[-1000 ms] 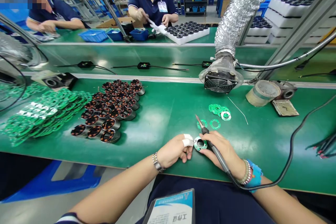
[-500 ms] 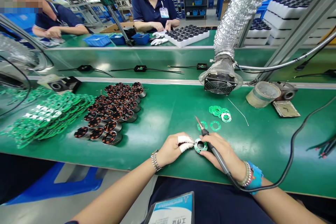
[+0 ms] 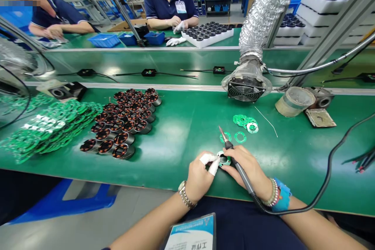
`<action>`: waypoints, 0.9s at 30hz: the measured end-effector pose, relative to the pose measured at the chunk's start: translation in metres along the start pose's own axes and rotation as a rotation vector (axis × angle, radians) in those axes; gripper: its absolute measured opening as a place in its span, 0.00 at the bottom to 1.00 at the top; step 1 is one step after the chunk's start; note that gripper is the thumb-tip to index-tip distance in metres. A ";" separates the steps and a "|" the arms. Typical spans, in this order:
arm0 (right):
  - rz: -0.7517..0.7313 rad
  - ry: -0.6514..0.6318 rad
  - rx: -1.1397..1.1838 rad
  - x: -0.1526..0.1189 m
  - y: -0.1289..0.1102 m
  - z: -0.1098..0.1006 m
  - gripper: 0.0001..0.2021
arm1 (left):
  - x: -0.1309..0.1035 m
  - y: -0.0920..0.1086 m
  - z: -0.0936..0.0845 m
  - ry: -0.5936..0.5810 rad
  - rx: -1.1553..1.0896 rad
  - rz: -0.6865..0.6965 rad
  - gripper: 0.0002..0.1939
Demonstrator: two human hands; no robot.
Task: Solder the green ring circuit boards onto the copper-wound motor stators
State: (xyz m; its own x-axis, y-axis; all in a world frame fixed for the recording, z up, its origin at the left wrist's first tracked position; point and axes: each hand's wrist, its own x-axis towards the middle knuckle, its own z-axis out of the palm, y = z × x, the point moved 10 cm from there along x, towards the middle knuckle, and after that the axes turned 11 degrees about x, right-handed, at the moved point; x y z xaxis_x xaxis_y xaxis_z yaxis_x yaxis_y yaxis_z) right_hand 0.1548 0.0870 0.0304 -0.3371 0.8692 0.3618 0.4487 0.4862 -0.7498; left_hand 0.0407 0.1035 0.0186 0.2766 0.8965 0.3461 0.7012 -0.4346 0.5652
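Right hand (image 3: pixel 249 166), lower centre-right of frame: fingers curled round the soldering iron (image 3: pixel 242 172), tip pointing up-left; thumb and fingertips also at the right side of a ring-topped round part (image 3: pixel 225 163), located just below and right of frame centre. Left hand (image 3: pixel 200 175), lower centre: white-covered thumb and index finger drawn close together at the part's left edge; cannot tell whether they grip it or something small. Above the part on the green desk (image 3: pixel 181 125): two loose green rings (image 3: pixel 240 137), then a small ring pile (image 3: pixel 241 120), with a thin bent wire (image 3: pixel 265 117) to its right. Left of frame: copper-wound cylinders (image 3: pixel 123 123) in rows, stacked green boards (image 3: pixel 52 129) beside them. Upper right: fan (image 3: pixel 245 91) below foil ducting (image 3: pixel 259 19).
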 end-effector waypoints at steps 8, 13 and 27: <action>-0.018 0.006 0.004 0.000 -0.001 0.001 0.12 | -0.024 0.014 0.003 -0.215 0.132 0.242 0.21; -0.021 0.016 -0.002 0.000 -0.001 -0.001 0.12 | -0.003 0.007 -0.006 -0.248 -0.054 0.135 0.12; -0.024 0.017 -0.010 0.000 -0.001 0.000 0.11 | 0.011 0.023 0.003 -0.380 0.153 0.447 0.08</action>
State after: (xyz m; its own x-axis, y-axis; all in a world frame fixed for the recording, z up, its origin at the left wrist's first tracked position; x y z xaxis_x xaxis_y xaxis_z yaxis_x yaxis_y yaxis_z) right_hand 0.1542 0.0864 0.0312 -0.3341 0.8587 0.3886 0.4493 0.5075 -0.7353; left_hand 0.0619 0.1037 0.0329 0.7617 0.6102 0.2180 0.5416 -0.7843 0.3025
